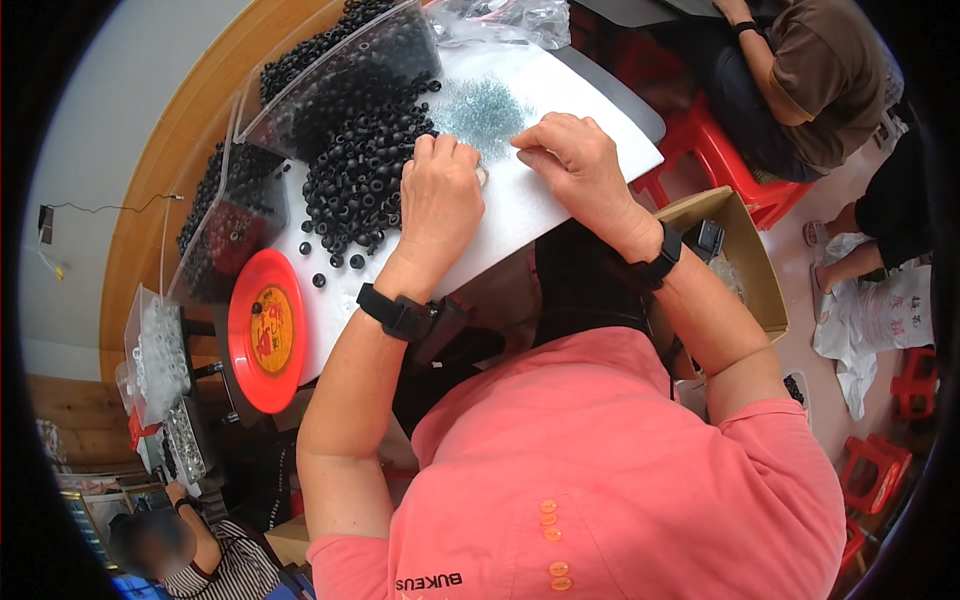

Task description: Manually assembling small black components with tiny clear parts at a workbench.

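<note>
My left hand (440,200) is closed, fingers curled down at the right edge of a heap of small black ring-shaped parts (365,185). What its fingertips hold is hidden beneath them; only a small pale bit shows beside the thumb side. To the right, my right hand (580,165) is held in a pinch, thumb against forefinger, over the white tabletop (610,135). Anything between those fingertips is too small to make out. Just beyond and between both hands lies a spread of tiny clear bluish pieces (487,115).
Clear bins (335,75) of black parts stand behind the heap. A red plate (267,330) sits at the table's left edge. A plastic bag (505,20) lies at the far edge. A cardboard box (755,260) is beside my right forearm. Other people sit at right and lower left.
</note>
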A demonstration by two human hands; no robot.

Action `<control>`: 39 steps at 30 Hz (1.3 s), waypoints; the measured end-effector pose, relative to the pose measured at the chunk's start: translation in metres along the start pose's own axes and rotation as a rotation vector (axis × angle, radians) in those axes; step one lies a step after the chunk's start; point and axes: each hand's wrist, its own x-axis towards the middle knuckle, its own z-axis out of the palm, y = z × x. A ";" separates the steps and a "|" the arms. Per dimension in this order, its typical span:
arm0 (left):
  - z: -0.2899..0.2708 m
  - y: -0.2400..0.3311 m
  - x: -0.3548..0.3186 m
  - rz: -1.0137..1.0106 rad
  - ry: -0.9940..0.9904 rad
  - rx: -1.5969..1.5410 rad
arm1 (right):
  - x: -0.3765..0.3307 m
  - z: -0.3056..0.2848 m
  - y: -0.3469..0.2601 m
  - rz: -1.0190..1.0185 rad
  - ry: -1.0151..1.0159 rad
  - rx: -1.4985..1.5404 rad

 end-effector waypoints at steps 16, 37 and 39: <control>-0.006 0.002 -0.004 -0.026 0.058 -0.047 | 0.005 0.000 -0.008 0.072 -0.019 0.093; 0.001 0.004 -0.010 -0.191 0.072 -0.270 | 0.014 0.027 -0.016 0.438 -0.163 0.628; 0.001 0.005 -0.010 -0.195 0.069 -0.282 | 0.013 0.026 -0.018 0.406 -0.158 0.557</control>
